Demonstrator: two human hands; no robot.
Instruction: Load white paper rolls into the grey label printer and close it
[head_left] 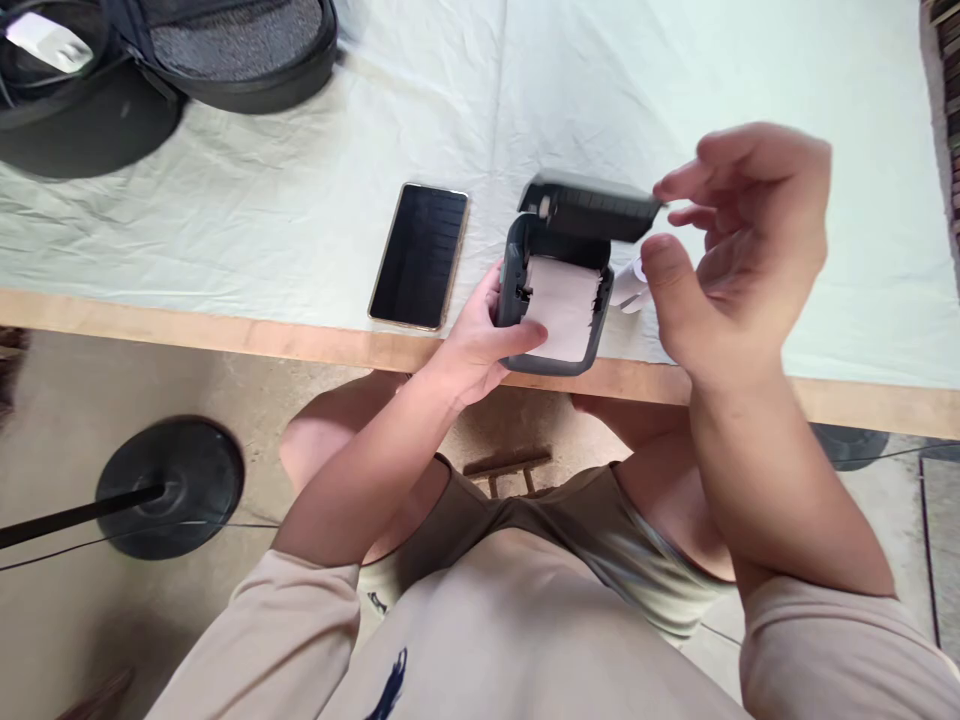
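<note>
over the worktop's (300, 270) near edge, the left hand (476, 335) grips a dark device (555, 367), thumb on its pale paper (566, 310); the right hand (739, 250), fingers parted, is at the raised lid's (600, 212) corner, contact unclear. a phone (418, 257) lies left; beyond, a black case (247, 95).

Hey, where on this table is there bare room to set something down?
Bare cloth lies left of the phone, nearer than the case; beyond the phone and device; and between the right hand and the table's right edge. It's crowded between phone and device, where the left hand is, and around the white roll beside the device.
</note>
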